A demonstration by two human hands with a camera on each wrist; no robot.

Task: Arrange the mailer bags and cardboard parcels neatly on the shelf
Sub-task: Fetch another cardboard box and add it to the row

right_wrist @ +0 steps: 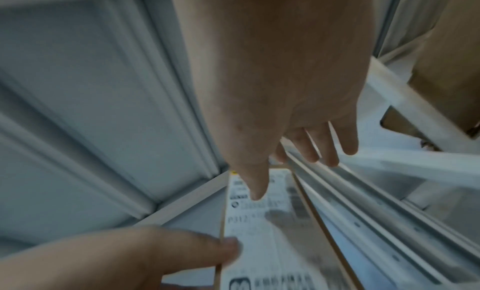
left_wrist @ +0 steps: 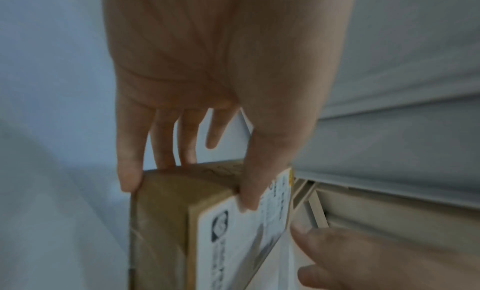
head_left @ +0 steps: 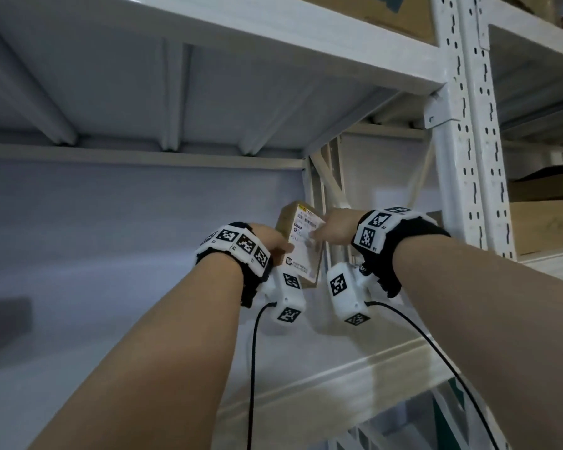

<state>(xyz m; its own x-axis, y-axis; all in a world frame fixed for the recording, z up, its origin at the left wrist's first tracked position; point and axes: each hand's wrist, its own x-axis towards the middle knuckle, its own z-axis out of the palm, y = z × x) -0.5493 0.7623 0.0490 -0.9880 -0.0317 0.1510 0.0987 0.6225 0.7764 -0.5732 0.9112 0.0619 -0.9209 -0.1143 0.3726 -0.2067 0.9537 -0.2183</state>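
Observation:
A brown cardboard parcel (head_left: 301,251) with a white shipping label stands on edge at the right end of the white shelf (head_left: 117,287), close to the side frame. My left hand (head_left: 278,243) grips its left side: the fingers (left_wrist: 130,171) lie over the brown face and the thumb presses the label. The parcel (left_wrist: 161,222) fills the lower middle of the left wrist view. My right hand (head_left: 319,233) reaches to the parcel's right edge. Its fingers (right_wrist: 324,151) are straight beside the frame rails, with the thumb over the label of the parcel (right_wrist: 272,243).
A perforated white upright (head_left: 462,157) and diagonal braces stand just right of the parcel. Cardboard boxes (head_left: 543,222) sit in the bay to the right, and another box (head_left: 387,11) is on the shelf above. A dark shape (head_left: 4,323) lies far left.

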